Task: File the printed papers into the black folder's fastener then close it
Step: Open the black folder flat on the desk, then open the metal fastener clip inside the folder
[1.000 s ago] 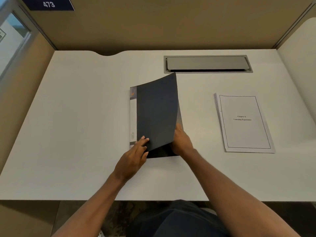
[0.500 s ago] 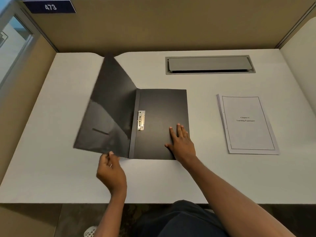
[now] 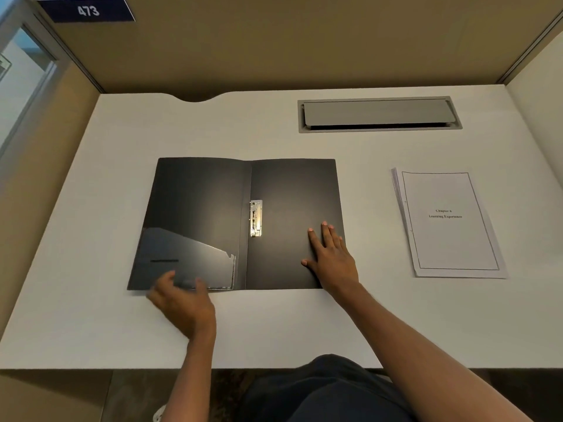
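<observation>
The black folder point(image 3: 213, 214) lay fully open and flat on the white desk point(image 3: 91, 315), spine running away from the person, its metal fastener point(image 3: 256, 218) sitting just right of the spine on the back cover. A glossy inner pocket point(image 3: 189, 260) covered the lower part of the left cover.

The right hand point(image 3: 330, 258) rested palm-down, fingers spread, on the near right part of the back cover, pinning it and gripping nothing. The left hand point(image 3: 182, 300) was at the near edge of the left cover, blurred; its fingers looked loosely curled, touching or just over that edge, and whether it held anything could not be told.

The printed papers point(image 3: 451, 220) sat in a squared stack well apart to the right of the folder, untouched, title page up, punch holes faintly visible along the left margin.

The folder looked like thin, light, springy plastic, likely to slide on the smooth desk unless held down. The stack seemed light but floppy and apt to fan out; it would probably be best pinched along a long edge with a thumb on top, keeping the sheets aligned so the holes meet the fastener's prongs.

Beyond lay a grey cable hatch point(image 3: 377, 114) and the tan partition point(image 3: 304, 41).
</observation>
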Motion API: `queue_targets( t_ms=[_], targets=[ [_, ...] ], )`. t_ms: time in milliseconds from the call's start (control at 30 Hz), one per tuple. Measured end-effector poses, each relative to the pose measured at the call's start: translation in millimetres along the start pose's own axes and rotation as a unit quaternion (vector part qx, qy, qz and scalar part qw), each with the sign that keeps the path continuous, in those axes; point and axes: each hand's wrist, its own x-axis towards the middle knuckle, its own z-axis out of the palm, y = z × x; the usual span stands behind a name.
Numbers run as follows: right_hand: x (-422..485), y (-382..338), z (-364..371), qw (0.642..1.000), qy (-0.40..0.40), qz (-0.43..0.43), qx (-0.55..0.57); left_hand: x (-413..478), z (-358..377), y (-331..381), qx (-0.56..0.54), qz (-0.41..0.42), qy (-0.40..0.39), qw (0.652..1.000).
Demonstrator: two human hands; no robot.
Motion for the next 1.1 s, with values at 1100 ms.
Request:
queue_targets(
  t_ms=[1100],
  targets=[
    [69.5,-110.3,-38.1,0.994,0.032,0.039,0.102,25.3,83.3,61.5,0.331,0.217,-0.350,0.849]
  ],
)
